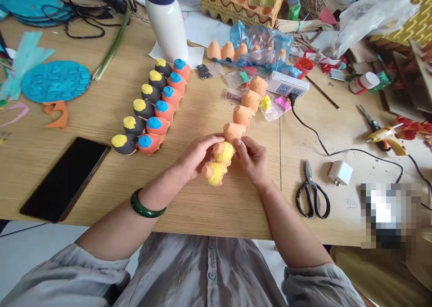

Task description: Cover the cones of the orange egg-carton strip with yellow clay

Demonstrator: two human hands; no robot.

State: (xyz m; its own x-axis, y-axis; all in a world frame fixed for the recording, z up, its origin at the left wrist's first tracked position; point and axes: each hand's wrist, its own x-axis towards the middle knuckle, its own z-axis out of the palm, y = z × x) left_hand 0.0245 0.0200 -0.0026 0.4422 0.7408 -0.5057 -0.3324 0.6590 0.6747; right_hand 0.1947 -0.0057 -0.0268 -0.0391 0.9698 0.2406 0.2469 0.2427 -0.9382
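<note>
An orange egg-carton strip [242, 116] runs diagonally over the table in front of me. Its two nearest cups carry yellow clay [224, 152] on their sides; the farther cups are plain orange. My left hand [197, 156] grips the strip from the left, its fingers curled against the yellow cups. From the right, my right hand [252, 158] holds the strip with its thumb pressed beside the second cup. Left of it stand a black strip with yellow tips [143, 105] and a red strip with blue tips [164, 109], side by side.
A phone [65, 179] lies at the left front. Black-handled scissors [312, 192], a white charger [340, 172] and a glue gun [388, 138] lie to the right. Behind are a power strip [288, 85], a white bottle [167, 26] and egg trays [243, 3].
</note>
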